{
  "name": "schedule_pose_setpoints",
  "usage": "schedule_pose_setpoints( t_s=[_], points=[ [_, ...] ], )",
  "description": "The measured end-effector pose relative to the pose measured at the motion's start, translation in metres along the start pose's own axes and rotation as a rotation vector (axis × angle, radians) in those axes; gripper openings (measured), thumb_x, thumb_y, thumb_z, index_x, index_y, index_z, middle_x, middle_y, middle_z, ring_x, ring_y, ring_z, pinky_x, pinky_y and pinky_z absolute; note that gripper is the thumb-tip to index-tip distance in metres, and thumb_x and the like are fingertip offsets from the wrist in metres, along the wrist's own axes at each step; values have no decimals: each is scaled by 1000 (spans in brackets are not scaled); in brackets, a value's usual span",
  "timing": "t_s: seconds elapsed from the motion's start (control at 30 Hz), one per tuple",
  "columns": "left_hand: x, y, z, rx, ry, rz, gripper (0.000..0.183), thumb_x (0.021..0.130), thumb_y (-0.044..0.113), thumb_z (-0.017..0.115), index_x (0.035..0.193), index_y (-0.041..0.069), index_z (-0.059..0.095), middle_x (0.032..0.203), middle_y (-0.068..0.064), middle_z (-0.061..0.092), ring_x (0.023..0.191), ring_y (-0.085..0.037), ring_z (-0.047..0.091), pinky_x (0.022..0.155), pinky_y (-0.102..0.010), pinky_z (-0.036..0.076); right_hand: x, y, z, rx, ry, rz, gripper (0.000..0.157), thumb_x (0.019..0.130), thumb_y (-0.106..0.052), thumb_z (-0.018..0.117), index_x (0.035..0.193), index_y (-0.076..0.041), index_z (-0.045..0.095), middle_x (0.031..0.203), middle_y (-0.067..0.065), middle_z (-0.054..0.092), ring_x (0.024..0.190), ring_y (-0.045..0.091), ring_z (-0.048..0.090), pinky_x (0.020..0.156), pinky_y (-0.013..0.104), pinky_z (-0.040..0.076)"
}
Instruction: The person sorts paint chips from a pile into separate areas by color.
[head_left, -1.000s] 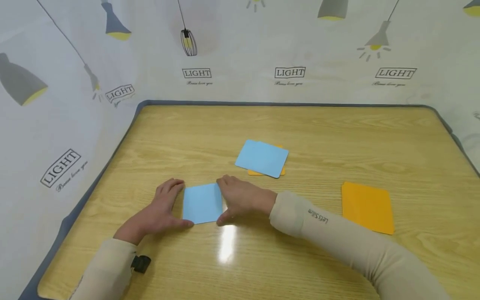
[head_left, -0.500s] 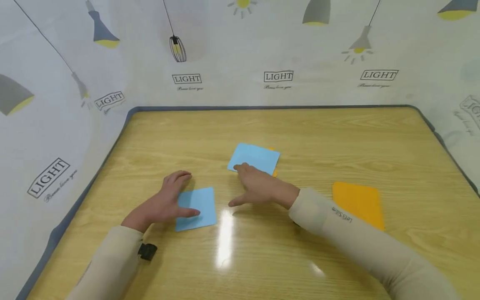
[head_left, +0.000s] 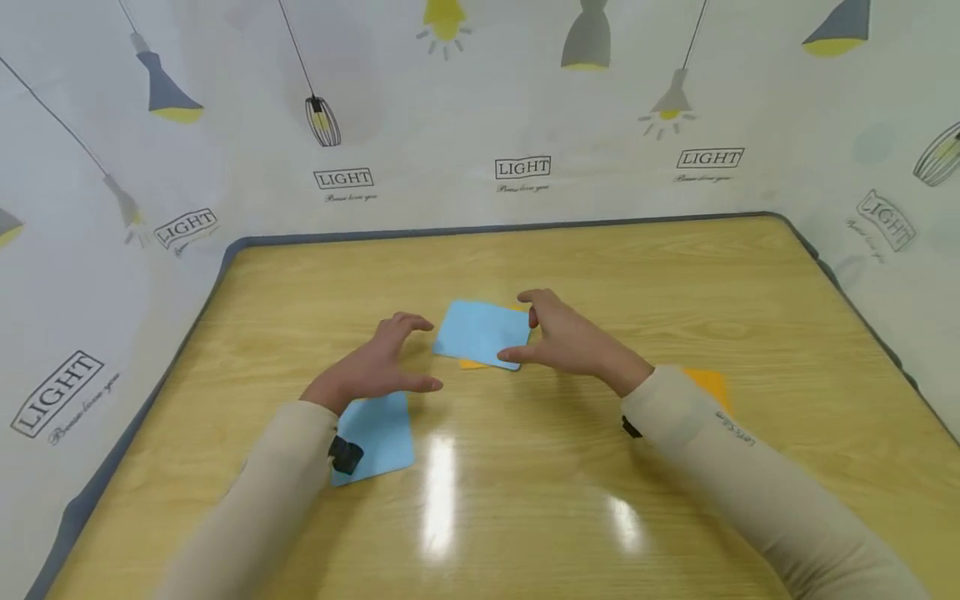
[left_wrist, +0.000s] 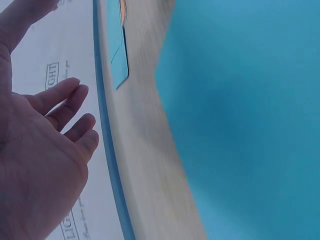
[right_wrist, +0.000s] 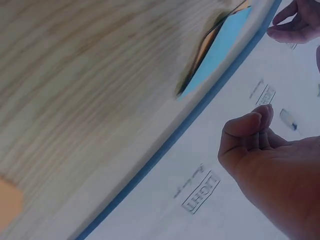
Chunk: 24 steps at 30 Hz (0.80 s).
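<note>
White backdrop sheeting printed with hanging lamps [head_left: 420, 108] rises behind a glossy wood-grained worktop [head_left: 570, 483]. From the head view, I see a flat pile with a pale-blue, round-cornered, card-like sheet [head_left: 480, 331] on top and an orange sheet [head_left: 471, 364] jutting out beneath. The left hand [head_left: 375, 362] and right hand [head_left: 573, 337] bracket it, thumbs spread from the fingers, neither plainly gripping; I'd judge they stand that way to suit its opposite edges. Whether the right thumb touches the pile, I can't tell. Under the left forearm lies a squarish pale-blue sheet [head_left: 388, 437]; an orange sheet [head_left: 708, 386] shows past the right sleeve [head_left: 675, 417], both apart from the pile, perhaps to keep them separate.

From the left wrist, loosely bent fingers hold nothing, with the pile beyond.

From the right wrist, the fingers curve inward, with nothing visible between them.
</note>
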<state>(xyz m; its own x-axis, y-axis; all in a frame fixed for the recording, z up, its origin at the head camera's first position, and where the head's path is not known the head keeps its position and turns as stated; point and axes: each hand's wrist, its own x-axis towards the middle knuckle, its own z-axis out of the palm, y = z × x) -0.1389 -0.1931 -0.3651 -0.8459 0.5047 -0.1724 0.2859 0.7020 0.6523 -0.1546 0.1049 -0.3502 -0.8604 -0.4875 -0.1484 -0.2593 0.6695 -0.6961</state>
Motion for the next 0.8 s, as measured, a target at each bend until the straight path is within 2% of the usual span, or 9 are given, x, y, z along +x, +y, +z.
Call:
schedule_pose_setpoints(
  t_s=[0.23,0.33,0.5,0.8],
  points=[
    [42,13,3,14,-36,12,85,81,36,81,146,4,37,149,-14,29,136,-34,22,107,-54,28,-4,24,-9,25,34,67,97,83,-46,77,149,3,25,114,19,46,80,24,46,72,37,41],
    [57,19,0,35,-69,10,84,80,34,82,146,7,39,150,-15,28,135,-36,22,107,-55,27,-2,32,-8,34,19,85,98,83,-46,77,149,4,25,116,19,46,89,26,49,76,38,44],
    [74,18,-6,72,-118,9,84,77,34,85,146,12,43,155,-16,21,138,-40,17,107,-59,25,3,38,-2,2,-18,115,99,81,-47,78,147,5,26,124,19,45,106,30,51,88,42,46],
    [96,5,-8,91,-167,-61,85,76,32,86,148,16,42,158,-14,16,142,-38,12,109,-58,24,9,39,6,-152,-41,104,103,76,-48,82,145,10,32,132,26,42,115,34,48,98,46,42]
  ],
)
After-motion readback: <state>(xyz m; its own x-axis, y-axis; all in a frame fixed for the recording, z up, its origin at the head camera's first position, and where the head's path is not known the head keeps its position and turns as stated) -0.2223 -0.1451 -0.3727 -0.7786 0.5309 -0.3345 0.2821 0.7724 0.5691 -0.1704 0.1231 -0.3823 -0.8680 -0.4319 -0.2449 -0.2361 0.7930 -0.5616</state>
